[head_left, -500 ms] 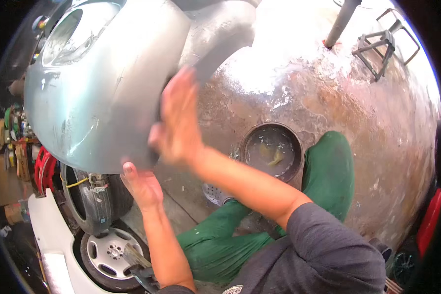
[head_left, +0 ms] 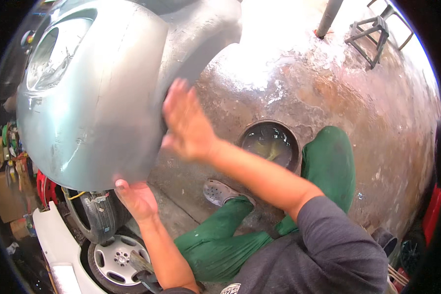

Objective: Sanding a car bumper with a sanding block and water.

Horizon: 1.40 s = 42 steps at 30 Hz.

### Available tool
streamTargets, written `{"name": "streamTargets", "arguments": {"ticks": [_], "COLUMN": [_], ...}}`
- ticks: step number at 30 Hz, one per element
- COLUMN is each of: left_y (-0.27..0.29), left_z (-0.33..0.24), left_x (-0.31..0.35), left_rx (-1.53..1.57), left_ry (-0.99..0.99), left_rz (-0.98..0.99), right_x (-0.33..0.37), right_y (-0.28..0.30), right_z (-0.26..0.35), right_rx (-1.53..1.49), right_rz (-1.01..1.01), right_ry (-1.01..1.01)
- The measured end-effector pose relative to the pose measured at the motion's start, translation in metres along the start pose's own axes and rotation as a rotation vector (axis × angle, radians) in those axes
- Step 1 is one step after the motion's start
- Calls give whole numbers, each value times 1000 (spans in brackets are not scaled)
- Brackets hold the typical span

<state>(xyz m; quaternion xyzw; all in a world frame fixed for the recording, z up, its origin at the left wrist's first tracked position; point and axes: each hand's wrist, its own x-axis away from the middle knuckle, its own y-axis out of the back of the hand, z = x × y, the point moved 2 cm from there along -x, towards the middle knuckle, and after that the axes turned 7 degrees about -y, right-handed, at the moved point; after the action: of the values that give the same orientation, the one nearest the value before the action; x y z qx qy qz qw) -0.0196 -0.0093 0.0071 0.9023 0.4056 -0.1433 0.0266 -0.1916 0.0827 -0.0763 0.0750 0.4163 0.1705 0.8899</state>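
A silver-grey car bumper (head_left: 103, 98), dull grey toward its lower right and with an oval lamp opening, fills the upper left. At its lower edge is my left hand (head_left: 139, 200), thumb up along the edge. The other fingers of that hand are partly hidden by the bumper, and it appears to grip the edge. My right hand (head_left: 188, 122) is raised beside the bumper's right edge, fingers stretched out and blurred by motion. Nothing shows in it; whether it touches the edge I cannot tell.
A round dark tub (head_left: 298, 149) of murky water with something yellowish in it stands on the wet floor near my knee. Below the bumper are a tyre (head_left: 100, 218), a wheel (head_left: 117, 259) and a white panel (head_left: 59, 235). A stool frame (head_left: 372, 39) stands far right.
My right hand has moved slightly down and right, away from the bumper's edge. In the picture the bumper sits lower and further left, and my left hand a little lower.
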Motion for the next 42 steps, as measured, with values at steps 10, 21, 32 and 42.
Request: {"name": "streamTargets", "arguments": {"ticks": [10,21,32,42], "left_y": [14,16,12,4], "left_z": [-2,0,0,-4], "left_x": [1,-1,0,-4], "left_rx": [-34,3,15,-2], "left_ry": [6,-1,11,-14], "left_rz": [-30,-3,-39,-33], "right_x": [-7,-16,-29,-36], "right_y": [3,11,29,27], "right_z": [26,7,34,48], "right_rx": [-177,-173,-26,6], "right_rz": [-59,-158,34,-41], "right_ry": [-234,-274,-137,-248]}}
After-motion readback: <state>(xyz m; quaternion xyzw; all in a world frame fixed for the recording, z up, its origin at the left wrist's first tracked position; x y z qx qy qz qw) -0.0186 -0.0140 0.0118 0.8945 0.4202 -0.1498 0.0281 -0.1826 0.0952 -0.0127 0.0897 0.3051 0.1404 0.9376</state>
